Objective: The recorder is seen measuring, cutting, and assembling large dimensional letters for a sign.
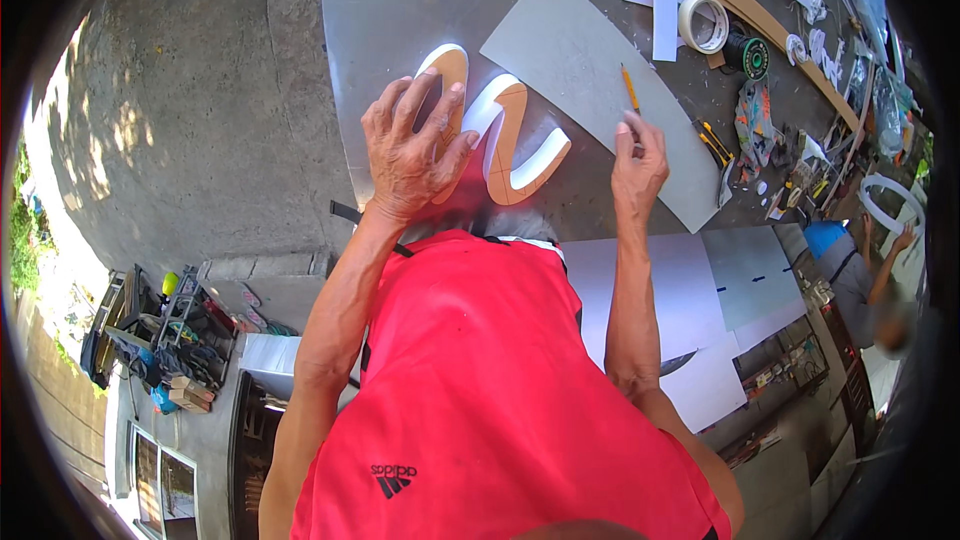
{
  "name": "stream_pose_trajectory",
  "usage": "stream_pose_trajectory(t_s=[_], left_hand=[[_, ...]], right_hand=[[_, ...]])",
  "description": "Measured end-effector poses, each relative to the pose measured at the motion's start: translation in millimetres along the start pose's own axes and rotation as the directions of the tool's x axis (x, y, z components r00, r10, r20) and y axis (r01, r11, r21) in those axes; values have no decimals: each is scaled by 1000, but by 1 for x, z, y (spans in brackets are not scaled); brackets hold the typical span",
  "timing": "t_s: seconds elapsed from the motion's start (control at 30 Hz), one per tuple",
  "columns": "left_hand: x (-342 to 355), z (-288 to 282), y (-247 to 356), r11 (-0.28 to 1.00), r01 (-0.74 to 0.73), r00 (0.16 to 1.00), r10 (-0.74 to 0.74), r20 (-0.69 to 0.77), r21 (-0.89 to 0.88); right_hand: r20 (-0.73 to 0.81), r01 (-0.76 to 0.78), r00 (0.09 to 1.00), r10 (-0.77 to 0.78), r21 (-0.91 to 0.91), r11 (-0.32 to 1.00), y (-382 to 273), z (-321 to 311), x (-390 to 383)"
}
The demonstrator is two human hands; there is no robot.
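Concrete floor (200,120): grey, filling the upper left, with loose patches of sunlight on it.
Desk (390,0): dark and slightly shiny, spread ahead of the person, crowded with offcuts and tools along its far right side.
Co-worker (850,280): at the right edge, in grey, holding up a white ring (885,180).
White panels (650,275): laid out flat beside the person's right forearm.
Grey sheet (580,55): lying at a slant on the desk, right of the curved piece.
Curved piece (508,130): tan on top with a tall white edge, winding across the desk in front of the red shirt (450,360) (part of it is covered, so whether it is one continuous piece I cannot tell).
Left hand (410,150): fingers spread over the left part of the curved piece, resting on it; whether it grips the edge I cannot tell.
Right hand (640,165): over the grey sheet, fingers bent and thumb near the fingertips; whether anything is pinched there I cannot tell.
Tape roll (687,28): pale, beside a black-and-green roll (747,57).
Cutter (715,143): yellow and black, at the sheet's right edge.
Pencil-like tool (630,88): slim, yellow-orange, on the grey sheet just beyond the right fingertips.
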State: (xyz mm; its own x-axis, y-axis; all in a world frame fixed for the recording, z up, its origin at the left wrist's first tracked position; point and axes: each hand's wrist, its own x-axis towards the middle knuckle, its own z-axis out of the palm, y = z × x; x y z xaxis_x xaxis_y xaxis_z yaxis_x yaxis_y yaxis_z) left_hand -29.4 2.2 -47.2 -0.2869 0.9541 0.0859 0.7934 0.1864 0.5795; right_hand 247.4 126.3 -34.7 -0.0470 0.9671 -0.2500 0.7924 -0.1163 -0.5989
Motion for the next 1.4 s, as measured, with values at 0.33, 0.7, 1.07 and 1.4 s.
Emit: stream_pose_trajectory(t_s=[0.33, 0.7, 1.07, 1.4], left_hand=[[-3, 0, 1, 999, 43, 999, -43, 2, 11], [-4, 1, -4, 997, 73, 997, -73, -11, 5], [-5, 1, -3, 997, 80, 997, -80, 6, -11], [-5, 2, -3, 997, 76, 997, -76, -11, -23]], right_hand=[[181, 544, 833, -522, -436, 717, 20, -4, 63], [588, 765, 417, -694, 185, 617, -177, 86, 121], [745, 882, 44, -665, 283, 376, -190, 132, 123], [726, 910, 78, -683, 228, 346, -180, 113, 138]])
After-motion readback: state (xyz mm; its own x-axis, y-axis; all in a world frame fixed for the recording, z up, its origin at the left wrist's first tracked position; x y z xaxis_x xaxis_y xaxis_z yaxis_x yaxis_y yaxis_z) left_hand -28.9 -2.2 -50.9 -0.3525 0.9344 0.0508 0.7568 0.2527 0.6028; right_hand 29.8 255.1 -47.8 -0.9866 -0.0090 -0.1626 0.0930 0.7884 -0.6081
